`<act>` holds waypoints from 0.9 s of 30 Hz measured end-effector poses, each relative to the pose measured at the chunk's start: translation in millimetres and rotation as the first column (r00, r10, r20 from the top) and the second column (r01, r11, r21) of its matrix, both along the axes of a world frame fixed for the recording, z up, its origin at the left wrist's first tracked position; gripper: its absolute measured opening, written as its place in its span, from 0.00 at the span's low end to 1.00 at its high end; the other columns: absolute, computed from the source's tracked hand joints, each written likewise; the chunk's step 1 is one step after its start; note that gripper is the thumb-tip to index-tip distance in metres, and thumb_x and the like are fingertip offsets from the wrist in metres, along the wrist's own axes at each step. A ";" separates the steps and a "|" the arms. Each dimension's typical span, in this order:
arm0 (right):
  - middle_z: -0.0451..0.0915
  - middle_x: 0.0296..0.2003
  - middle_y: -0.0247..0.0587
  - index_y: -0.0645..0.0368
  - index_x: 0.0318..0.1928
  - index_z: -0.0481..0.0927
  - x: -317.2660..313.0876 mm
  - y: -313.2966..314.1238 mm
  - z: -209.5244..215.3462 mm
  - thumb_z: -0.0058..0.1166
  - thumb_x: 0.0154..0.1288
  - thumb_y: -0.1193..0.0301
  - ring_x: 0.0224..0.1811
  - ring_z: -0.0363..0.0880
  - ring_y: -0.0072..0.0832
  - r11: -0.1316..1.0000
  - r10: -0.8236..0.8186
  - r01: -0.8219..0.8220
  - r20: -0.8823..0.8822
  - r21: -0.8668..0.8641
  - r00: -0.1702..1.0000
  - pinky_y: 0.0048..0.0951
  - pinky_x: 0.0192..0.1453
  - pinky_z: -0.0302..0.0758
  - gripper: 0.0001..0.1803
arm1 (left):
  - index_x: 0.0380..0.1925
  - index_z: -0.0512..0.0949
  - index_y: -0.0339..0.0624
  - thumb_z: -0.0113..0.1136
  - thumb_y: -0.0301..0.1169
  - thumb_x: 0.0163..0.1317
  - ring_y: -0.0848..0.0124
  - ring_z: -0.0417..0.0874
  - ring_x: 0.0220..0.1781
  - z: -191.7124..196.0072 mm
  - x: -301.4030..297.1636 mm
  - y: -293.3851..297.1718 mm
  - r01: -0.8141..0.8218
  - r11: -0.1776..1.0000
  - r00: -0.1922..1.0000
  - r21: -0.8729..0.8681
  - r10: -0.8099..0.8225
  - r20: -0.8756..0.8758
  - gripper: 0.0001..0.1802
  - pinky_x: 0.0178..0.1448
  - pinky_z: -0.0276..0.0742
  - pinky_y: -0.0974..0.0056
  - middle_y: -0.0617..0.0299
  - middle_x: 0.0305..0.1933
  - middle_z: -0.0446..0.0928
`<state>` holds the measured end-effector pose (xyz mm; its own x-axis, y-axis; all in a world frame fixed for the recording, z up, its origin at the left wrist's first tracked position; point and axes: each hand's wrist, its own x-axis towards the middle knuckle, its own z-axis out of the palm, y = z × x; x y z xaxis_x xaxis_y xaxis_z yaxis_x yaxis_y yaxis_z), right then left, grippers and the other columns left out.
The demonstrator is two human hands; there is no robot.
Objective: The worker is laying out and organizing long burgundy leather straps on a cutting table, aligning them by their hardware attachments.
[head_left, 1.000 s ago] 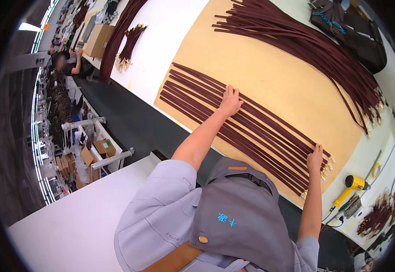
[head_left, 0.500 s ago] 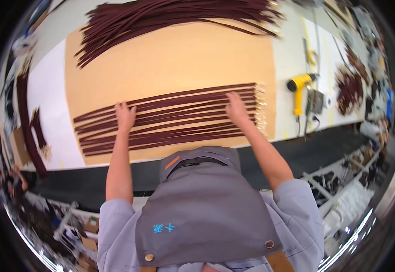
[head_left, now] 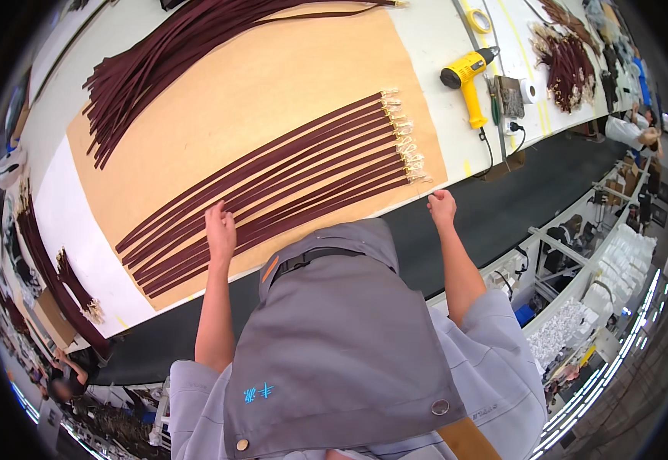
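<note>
Several long, dark maroon straps [head_left: 273, 180] lie side by side in a slanting row on a tan sheet [head_left: 196, 123]. Gold metal clasps [head_left: 404, 142] sit at their right ends, some with a clear wrapping. Above the lower middle of the row is my left hand [head_left: 220, 231], its fingers partly bent but apart, at or just over the straps, gripping none. Off the row's lower right corner, by the table's front edge, my right hand [head_left: 442, 208] is closed with fingertips together. Whatever may be in that pinch is too small to make out.
A large heap of maroon straps [head_left: 165, 61] lies at the far side. On the right are a yellow heat gun [head_left: 468, 80], a tape roll [head_left: 479, 21] and a bundle of clasped straps [head_left: 568, 69]. More straps [head_left: 46, 245] lie at the left. Other people [head_left: 635, 130] appear at the edges.
My right hand has left the straps near the clasps and moved toward me, past the table's edge, closing. My left hand stays over the straps. The whole view has turned.
</note>
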<state>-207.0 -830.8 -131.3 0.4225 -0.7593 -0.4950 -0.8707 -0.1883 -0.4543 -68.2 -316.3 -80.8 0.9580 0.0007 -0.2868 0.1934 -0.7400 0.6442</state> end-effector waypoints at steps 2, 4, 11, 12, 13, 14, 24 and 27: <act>0.77 0.22 0.38 0.64 0.35 0.74 8.4 -1.9 -11.8 0.57 0.51 0.73 0.21 0.77 0.22 1.000 0.013 -0.014 0.025 0.013 1.000 0.23 0.24 0.74 0.11 | 0.48 0.69 0.32 0.51 0.24 0.59 0.64 0.75 0.37 -4.9 -14.3 -5.2 0.045 0.999 0.998 0.026 -0.043 -0.051 0.17 0.42 0.73 0.65 0.49 0.44 0.69; 0.77 0.22 0.38 0.64 0.36 0.73 15.3 0.8 -17.0 0.59 0.51 0.73 0.20 0.76 0.21 0.999 0.024 -0.025 0.050 0.027 0.998 0.22 0.20 0.72 0.13 | 0.49 0.69 0.32 0.51 0.24 0.59 0.64 0.76 0.38 -4.8 -26.9 -10.1 0.049 0.999 0.997 0.019 -0.048 -0.063 0.17 0.41 0.73 0.64 0.49 0.44 0.69; 0.75 0.32 0.49 0.64 0.43 0.72 -11.3 -25.4 -7.6 0.50 0.57 0.71 0.35 0.78 0.40 0.997 -0.001 -0.023 -0.297 -0.076 0.955 0.35 0.39 0.76 0.14 | 0.49 0.70 0.32 0.50 0.24 0.58 0.59 0.76 0.42 -9.7 -60.4 16.6 0.047 0.989 0.998 0.142 -0.041 -0.043 0.17 0.45 0.73 0.62 0.49 0.44 0.70; 0.73 0.41 0.54 0.64 0.49 0.69 -27.6 -28.9 -5.8 0.46 0.58 0.73 0.43 0.76 0.46 0.938 0.160 -0.274 -0.436 -0.212 0.886 0.39 0.49 0.74 0.17 | 0.49 0.70 0.32 0.50 0.24 0.58 0.59 0.76 0.42 -7.4 -62.0 17.0 0.049 0.989 0.998 0.139 -0.044 -0.037 0.17 0.45 0.73 0.62 0.49 0.44 0.70; 0.73 0.41 0.54 0.64 0.49 0.69 -27.6 -21.6 4.0 0.46 0.58 0.73 0.43 0.76 0.46 0.938 0.161 -0.274 -0.432 -0.213 0.887 0.39 0.49 0.74 0.17 | 0.48 0.70 0.32 0.50 0.24 0.58 0.59 0.75 0.43 -4.3 -64.4 16.8 0.012 0.993 0.998 0.122 -0.003 -0.067 0.17 0.46 0.72 0.62 0.49 0.44 0.71; 0.70 0.44 0.57 0.62 0.53 0.66 -26.0 -12.9 12.3 0.46 0.56 0.75 0.47 0.72 0.50 0.915 0.244 -0.329 -0.328 -0.235 0.913 0.41 0.51 0.71 0.22 | 0.48 0.70 0.31 0.49 0.24 0.58 0.58 0.74 0.44 -2.6 -64.8 15.5 -0.026 0.994 0.995 0.105 0.036 -0.098 0.17 0.47 0.72 0.61 0.48 0.43 0.71; 0.64 0.46 0.59 0.60 0.61 0.56 -22.4 11.9 31.6 0.41 0.55 0.77 0.45 0.71 0.53 0.674 0.706 -0.622 -0.594 0.398 0.385 0.45 0.49 0.71 0.30 | 0.47 0.71 0.30 0.50 0.25 0.58 0.59 0.76 0.40 -1.7 -71.7 1.9 0.051 0.996 0.992 0.077 -0.041 -0.119 0.16 0.46 0.73 0.61 0.48 0.41 0.71; 0.67 0.46 0.57 0.61 0.59 0.60 -49.3 23.0 37.7 0.44 0.55 0.76 0.46 0.72 0.51 0.715 0.646 -0.699 -0.401 0.020 0.650 0.44 0.50 0.72 0.28 | 0.47 0.72 0.32 0.51 0.25 0.58 0.60 0.77 0.40 -4.0 -78.7 14.0 0.049 0.989 0.997 0.138 -0.040 -0.068 0.16 0.46 0.73 0.61 0.48 0.41 0.72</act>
<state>-256.3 -807.8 -93.6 0.6567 -0.4020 -0.6381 -0.5701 -0.8185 -0.0712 -146.9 -302.3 -84.8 0.9374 0.0025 -0.3483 0.1960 -0.8305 0.5214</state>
